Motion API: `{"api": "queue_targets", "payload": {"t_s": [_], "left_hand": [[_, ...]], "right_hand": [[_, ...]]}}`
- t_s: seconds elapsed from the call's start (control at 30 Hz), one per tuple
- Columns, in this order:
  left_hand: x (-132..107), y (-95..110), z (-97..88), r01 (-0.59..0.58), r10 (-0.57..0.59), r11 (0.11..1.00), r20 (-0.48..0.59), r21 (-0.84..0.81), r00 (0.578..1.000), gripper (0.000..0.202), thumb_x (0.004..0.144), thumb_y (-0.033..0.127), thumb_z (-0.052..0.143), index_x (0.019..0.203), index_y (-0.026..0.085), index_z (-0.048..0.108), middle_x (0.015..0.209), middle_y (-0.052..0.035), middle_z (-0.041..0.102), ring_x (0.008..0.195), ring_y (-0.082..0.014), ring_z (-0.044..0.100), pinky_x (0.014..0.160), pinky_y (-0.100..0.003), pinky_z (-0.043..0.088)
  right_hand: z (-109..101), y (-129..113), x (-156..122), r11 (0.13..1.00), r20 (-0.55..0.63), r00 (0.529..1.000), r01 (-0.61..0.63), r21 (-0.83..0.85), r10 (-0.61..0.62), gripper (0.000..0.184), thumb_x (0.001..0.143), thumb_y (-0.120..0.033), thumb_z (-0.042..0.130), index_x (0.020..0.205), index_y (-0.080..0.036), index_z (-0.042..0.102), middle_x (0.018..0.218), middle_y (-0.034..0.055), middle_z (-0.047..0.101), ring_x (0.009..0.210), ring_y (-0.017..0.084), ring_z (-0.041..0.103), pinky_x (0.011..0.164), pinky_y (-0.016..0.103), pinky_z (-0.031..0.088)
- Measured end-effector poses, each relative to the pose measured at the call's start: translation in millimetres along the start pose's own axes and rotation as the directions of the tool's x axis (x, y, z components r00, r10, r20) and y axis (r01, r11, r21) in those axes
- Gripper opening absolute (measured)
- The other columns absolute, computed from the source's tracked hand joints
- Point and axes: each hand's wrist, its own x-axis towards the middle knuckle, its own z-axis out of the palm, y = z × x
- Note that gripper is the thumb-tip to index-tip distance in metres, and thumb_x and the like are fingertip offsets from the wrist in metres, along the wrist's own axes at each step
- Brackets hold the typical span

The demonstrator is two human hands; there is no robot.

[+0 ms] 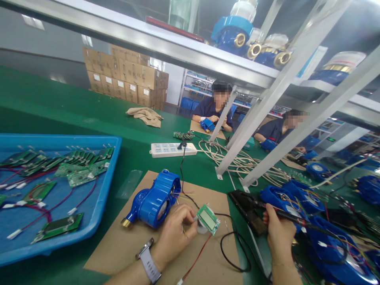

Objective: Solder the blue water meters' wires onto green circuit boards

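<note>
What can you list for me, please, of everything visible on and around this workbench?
water meter housing: one, blue, on the cardboard mat by the left hand
circuit board with display: one, green, at the left hand's fingertips
soldering iron: one, black, in the right hand
cardboard mat: one, brown, on the green bench
tray: one, blue, at left, holding green boards with red wires
power strip: one, white, mid-bench
cloth: one, beige, far bench
meter housings: several, blue, at right
cartons: many, brown, stacked at back
co-workers: two, dark blue tops, seated opposite
left hand: holds the board; wrist wears a watch
right hand: grips the iron
</note>
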Motion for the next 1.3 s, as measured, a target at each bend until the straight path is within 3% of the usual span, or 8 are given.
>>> {"api": "queue_targets", "payload": {"t_s": [0.13,0.37,0.5,0.63,0.77,0.93,1.17,1.3], "left_hand": [[1,-1,1.3,0.004,-0.004,1.000,0.009,0.010,1.000,0.018,0.078,0.009,0.055,0.069,0.019,0.043,0.080,-0.0019,0.058,0.078,-0.0166,0.055,0.071,-0.029,0.042],[4,-2,3.3,0.015,-0.016,0.999,0.012,0.033,1.000,0.017,0.081,0.011,0.055,0.070,0.019,0.045,0.077,-0.0015,0.059,0.076,-0.0161,0.055,0.071,-0.029,0.042],[4,-2,2.6,0.012,-0.012,0.999,-0.004,0.040,1.000,0.016,0.082,0.012,0.054,0.070,0.019,0.046,0.077,-0.0019,0.059,0.076,-0.0161,0.055,0.071,-0.030,0.042],[3,-1,1.5,0.009,-0.008,0.999,-0.015,0.049,1.000,0.016,0.081,0.013,0.055,0.069,0.019,0.046,0.076,-0.0016,0.058,0.076,-0.0160,0.055,0.071,-0.030,0.042],[3,-2,0.5,0.041,-0.038,0.995,-0.029,0.087,0.999,0.015,0.081,0.016,0.055,0.069,0.019,0.047,0.072,-0.0004,0.054,0.072,-0.0156,0.051,0.066,-0.028,0.040],[3,1,-0.7,0.074,-0.069,0.989,-0.044,0.129,0.997,0.015,0.080,0.017,0.055,0.068,0.019,0.047,0.067,0.0008,0.050,0.069,-0.0148,0.049,0.062,-0.026,0.038],[4,7,-3.7,0.085,-0.077,0.984,-0.060,0.154,0.995,0.015,0.076,0.014,0.055,0.065,0.019,0.046,0.063,0.0015,0.048,0.065,-0.0141,0.047,0.059,-0.026,0.035],[6,7,-4.4,0.074,-0.066,0.985,-0.056,0.155,0.996,0.017,0.074,0.014,0.055,0.062,0.020,0.043,0.061,0.0020,0.046,0.063,-0.0135,0.045,0.060,-0.027,0.035]], "right_hand": [[1,5,3,0.994,-0.007,0.995,0.098,-0.047,-0.098,0.042,0.058,-0.049,0.076,0.078,-0.014,0.063,0.052,-0.0026,0.054,0.045,0.014,0.049,0.042,0.027,0.042],[12,2,-1,0.990,0.129,0.981,0.143,0.017,-0.144,0.049,0.059,-0.047,0.078,0.090,-0.011,0.064,0.061,0.0002,0.061,0.047,0.010,0.049,0.044,0.024,0.039],[5,-11,-5,0.975,-0.013,0.983,0.182,0.124,-0.182,0.033,0.060,-0.038,0.077,0.076,-0.014,0.061,0.054,-0.0034,0.055,0.044,0.009,0.045,0.041,0.022,0.034],[-6,-30,-10,0.936,-0.145,0.972,0.219,0.274,-0.185,0.027,0.062,-0.032,0.071,0.066,-0.020,0.047,0.049,-0.0084,0.045,0.042,0.008,0.039,0.040,0.022,0.032],[-8,-56,-26,0.914,0.045,0.988,0.118,0.389,-0.146,0.028,0.060,-0.034,0.071,0.072,-0.019,0.050,0.062,-0.0054,0.051,0.049,0.008,0.046,0.042,0.021,0.034],[5,-75,-57,0.909,0.340,0.930,-0.014,0.416,-0.142,0.036,0.061,-0.036,0.074,0.091,-0.018,0.064,0.072,0.0005,0.059,0.063,0.013,0.057,0.048,0.022,0.040],[10,-61,-96,0.911,0.512,0.831,-0.018,0.411,-0.215,0.026,0.068,-0.031,0.073,0.089,-0.019,0.065,0.075,0.0024,0.064,0.058,0.012,0.054,0.052,0.026,0.041],[7,-53,-108,0.915,0.521,0.823,-0.001,0.403,-0.229,0.021,0.071,-0.033,0.069,0.086,-0.018,0.064,0.068,0.0016,0.060,0.056,0.012,0.051,0.052,0.026,0.039]]}}
